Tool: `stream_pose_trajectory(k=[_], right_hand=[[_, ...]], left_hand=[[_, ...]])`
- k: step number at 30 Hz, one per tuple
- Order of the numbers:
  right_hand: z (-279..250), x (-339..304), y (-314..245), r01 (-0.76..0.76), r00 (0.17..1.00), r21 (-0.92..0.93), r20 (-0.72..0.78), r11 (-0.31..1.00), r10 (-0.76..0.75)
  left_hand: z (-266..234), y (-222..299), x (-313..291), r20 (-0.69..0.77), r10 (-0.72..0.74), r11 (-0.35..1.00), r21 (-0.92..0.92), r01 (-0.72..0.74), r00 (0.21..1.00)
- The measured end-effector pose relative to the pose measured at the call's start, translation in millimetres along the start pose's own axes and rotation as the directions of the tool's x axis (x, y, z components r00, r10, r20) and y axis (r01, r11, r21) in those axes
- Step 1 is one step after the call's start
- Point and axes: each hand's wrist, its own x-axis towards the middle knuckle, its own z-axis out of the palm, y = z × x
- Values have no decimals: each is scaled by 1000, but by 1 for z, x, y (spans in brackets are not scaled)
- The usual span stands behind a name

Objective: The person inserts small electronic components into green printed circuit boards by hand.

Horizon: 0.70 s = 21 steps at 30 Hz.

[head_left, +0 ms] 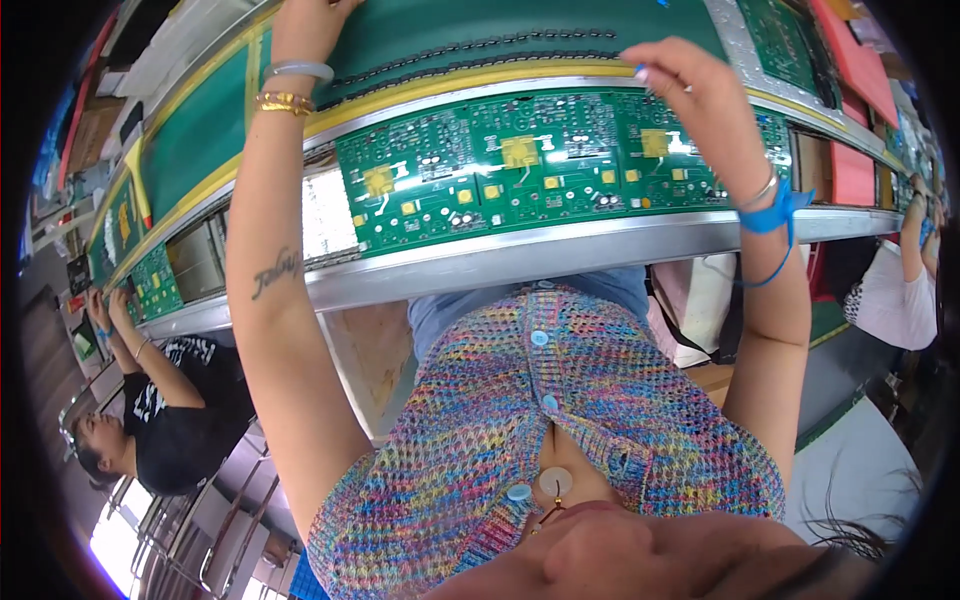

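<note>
My right hand (pixel 690 85) hovers over the far edge of a green circuit board panel (pixel 450 215). Its thumb and forefinger are pinched together, with a small blue part (pixel 640 71) at the tips. Yellow square components and many small parts cover the panel, which lies in a metal-railed track. My left hand (pixel 308 28) reaches past the far rail beside two rows of black strips (pixel 470 62) on a green mat. The upper edge of the picture cuts off most of its fingers, so its grip is hidden.
A silver rail (pixel 560 245) runs along the near side of the track. Yellow edging (pixel 400 97) borders the green mat (pixel 420 22). At left, a person in black (pixel 190 420) works along the same line; another in white (pixel 895 290) is at right. Pink sheets (pixel 850 175) lie beyond the panel.
</note>
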Motion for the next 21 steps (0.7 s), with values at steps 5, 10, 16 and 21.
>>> stream_pose_trajectory(k=[5, 10, 16, 21], right_hand=[[21, -15, -32, -151, 988, 30, 45, 988, 149], [47, 0, -25, 201, 978, -183, -24, 962, -208], [59, 12, -15, 273, 957, -252, -26, 928, -288], [60, 10, -15, 176, 982, -259, -14, 950, -186]], left_hand=[[1, 7, 9, 58, -176, 983, -47, 178, 983], [-1, -2, 11, 79, -98, 995, -12, 100, 992], [-10, -13, -5, 79, -103, 981, 170, 88, 992], [-13, 22, -38, 195, -88, 849, -499, 176, 977]])
